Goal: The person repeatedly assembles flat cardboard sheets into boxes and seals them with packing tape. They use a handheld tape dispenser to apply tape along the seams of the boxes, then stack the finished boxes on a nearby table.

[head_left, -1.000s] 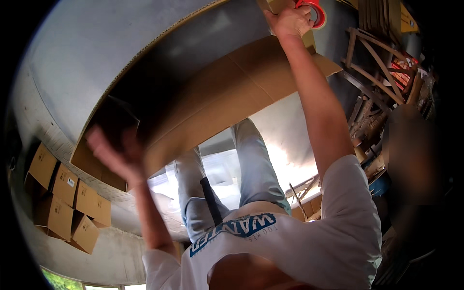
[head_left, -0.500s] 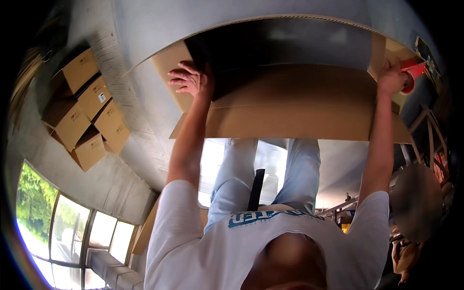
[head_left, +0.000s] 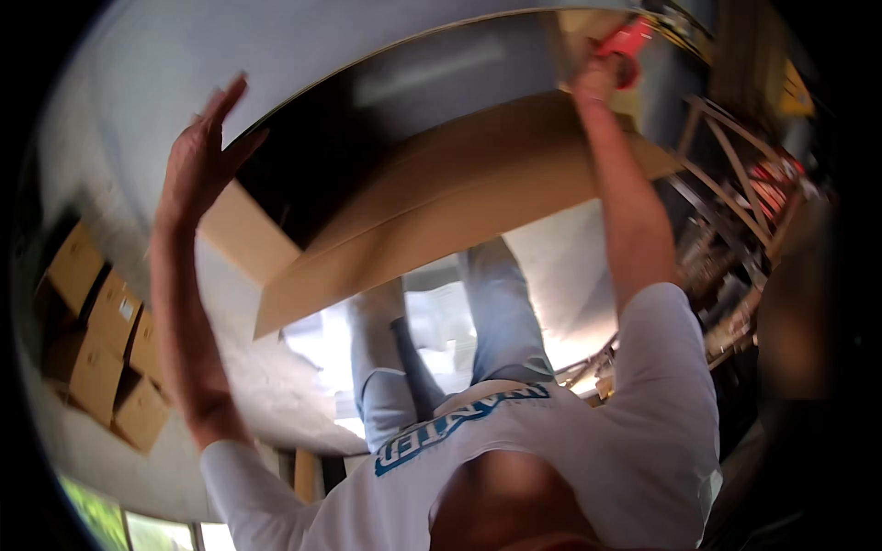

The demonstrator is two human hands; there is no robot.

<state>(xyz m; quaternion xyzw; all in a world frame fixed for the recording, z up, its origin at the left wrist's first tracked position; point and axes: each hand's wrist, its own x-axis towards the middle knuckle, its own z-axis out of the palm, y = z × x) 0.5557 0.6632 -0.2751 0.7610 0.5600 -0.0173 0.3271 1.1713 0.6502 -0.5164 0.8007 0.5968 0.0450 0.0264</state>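
A large brown cardboard box (head_left: 459, 207) lies in front of me, its dark inside (head_left: 386, 138) showing past a long flap. My left hand (head_left: 204, 156) is at the box's left end, fingers spread, holding nothing; I cannot tell whether it touches the left flap (head_left: 243, 234). My right hand (head_left: 595, 78) is at the far right corner of the box, closed around a red tape dispenser (head_left: 629, 39). My white shirt (head_left: 570, 450) and blue-trousered legs (head_left: 496, 312) fill the lower middle of the view.
Several small cardboard boxes (head_left: 101, 340) are stacked at the left. Wooden frames (head_left: 726, 193) crowd the right side. A pale floor (head_left: 560, 266) shows under the box, and a window with greenery (head_left: 101, 519) is at the lower left.
My left hand, which lay on the box's top flap, has come off toward the left with fingers spread. My right hand keeps the tape dispenser at the far corner. The view has swung.
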